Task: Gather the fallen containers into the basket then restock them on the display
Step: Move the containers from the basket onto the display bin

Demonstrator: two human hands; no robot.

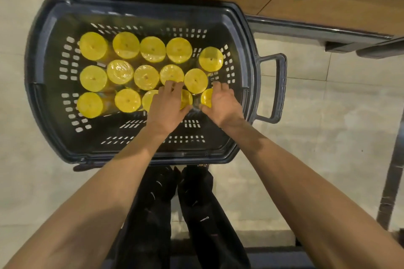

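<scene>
Arms extended; left hand point(167, 103), right hand point(221, 101) curled over containers point(186, 98) in basket point(31, 67).

Both arms point(109, 181) are bare right up from the left hand point(166, 107) and right hand point(220, 102), wrists bare too. Below the hands, black trousers point(153, 214) with a few tiny white marks on them.

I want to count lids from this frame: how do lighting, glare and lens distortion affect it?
Head view: the wide lens bows the basket rim; head view: wrap on the yellow-lidded containers throws small glare spots, though each lid stays distinct; head view: the basket's far wall lies in shadow, and the left hand and right hand cover parts of near-row lids.
</scene>
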